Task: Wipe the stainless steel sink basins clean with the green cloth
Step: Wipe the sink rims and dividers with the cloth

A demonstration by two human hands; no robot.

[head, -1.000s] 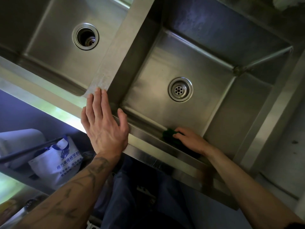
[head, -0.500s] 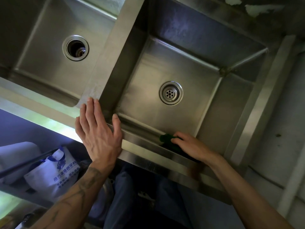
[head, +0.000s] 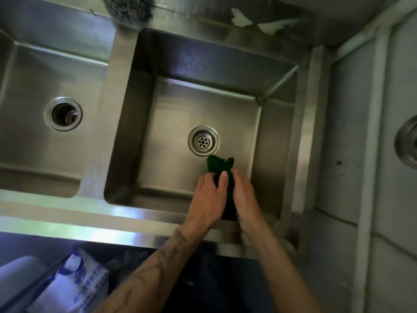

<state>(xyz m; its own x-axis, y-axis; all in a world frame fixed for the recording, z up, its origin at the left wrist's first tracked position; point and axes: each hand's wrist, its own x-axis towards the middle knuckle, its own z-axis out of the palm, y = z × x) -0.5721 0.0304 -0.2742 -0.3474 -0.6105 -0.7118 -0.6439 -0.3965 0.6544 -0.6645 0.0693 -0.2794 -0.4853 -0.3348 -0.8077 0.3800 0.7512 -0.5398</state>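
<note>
1. Grip: I see the left hand [head: 208,195] and right hand [head: 244,195] both pinching the green cloth [head: 221,164], bunched between them over the right basin [head: 171,168], near the drain [head: 204,140].
2. If either pinch eases, I expect it to drop into the basin.
3. Wadded like this, it could miss the stained far corner [head: 261,100].

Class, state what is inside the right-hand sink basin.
In the right basin: a perforated drain strainer and the green cloth, gripped by left hand and right hand. The floor beneath them is covered.
</note>
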